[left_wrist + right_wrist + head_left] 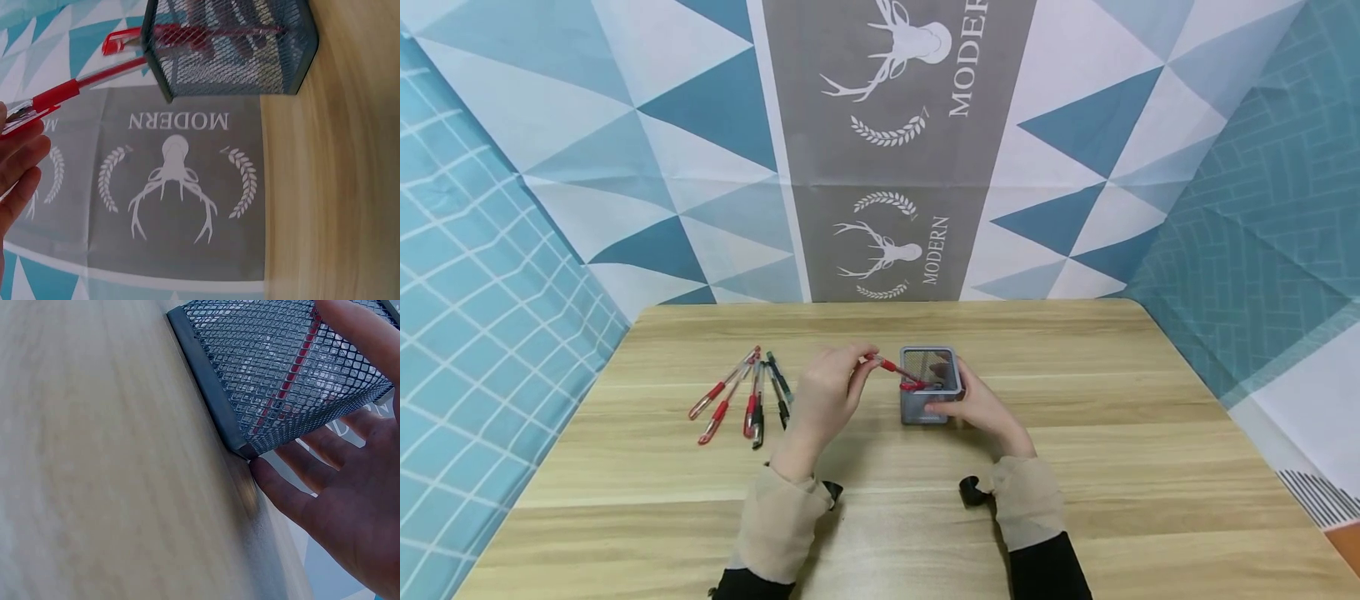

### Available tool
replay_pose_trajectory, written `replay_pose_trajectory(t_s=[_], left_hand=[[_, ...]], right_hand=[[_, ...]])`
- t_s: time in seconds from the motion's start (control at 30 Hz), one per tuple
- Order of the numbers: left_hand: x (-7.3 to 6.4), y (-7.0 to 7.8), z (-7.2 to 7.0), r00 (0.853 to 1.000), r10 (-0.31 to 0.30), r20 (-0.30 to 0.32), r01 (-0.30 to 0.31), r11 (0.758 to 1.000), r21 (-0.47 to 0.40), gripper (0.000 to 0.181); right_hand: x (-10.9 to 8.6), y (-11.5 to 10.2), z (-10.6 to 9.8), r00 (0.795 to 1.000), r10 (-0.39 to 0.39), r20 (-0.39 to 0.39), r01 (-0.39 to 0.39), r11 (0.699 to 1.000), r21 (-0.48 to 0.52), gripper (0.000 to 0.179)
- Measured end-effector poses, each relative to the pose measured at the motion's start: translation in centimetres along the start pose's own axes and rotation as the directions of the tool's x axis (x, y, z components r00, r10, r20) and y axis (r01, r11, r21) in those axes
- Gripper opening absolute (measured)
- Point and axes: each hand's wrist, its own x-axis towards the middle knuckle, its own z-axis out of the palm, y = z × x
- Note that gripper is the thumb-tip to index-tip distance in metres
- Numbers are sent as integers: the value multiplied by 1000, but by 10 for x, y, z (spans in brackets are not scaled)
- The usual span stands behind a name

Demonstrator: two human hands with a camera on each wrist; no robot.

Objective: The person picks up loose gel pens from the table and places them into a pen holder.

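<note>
The left hand (pixel 829 393) pinched a red pen (pixel 889 366) between its fingers, the pen's long axis slanting down rightward into the mouth of the mesh cup (pixel 916 408), which the nearer right hand (pixel 985 411) gripped.

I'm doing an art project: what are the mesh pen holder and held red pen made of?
The mesh pen holder looks like metal, maybe painted grey: thin crisscross strands, even colour. The held red pen seems shiny plastic: its barrel is see-through. Its opaque grip might be rubber.
</note>
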Motion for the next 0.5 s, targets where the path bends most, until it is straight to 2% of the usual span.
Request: replay_pose_trajectory(t_s=[0.2,0.5], left_hand=[[-1,3,7,998,26,60,-26,1000,-1,14],[-3,3,13,993,36,114,-35,999,-11,13]], right_hand=[[1,-1,0,1000,-15,8,15,1000,7,85],[0,0,0,1000,-20,9,19,1000,11,84]])
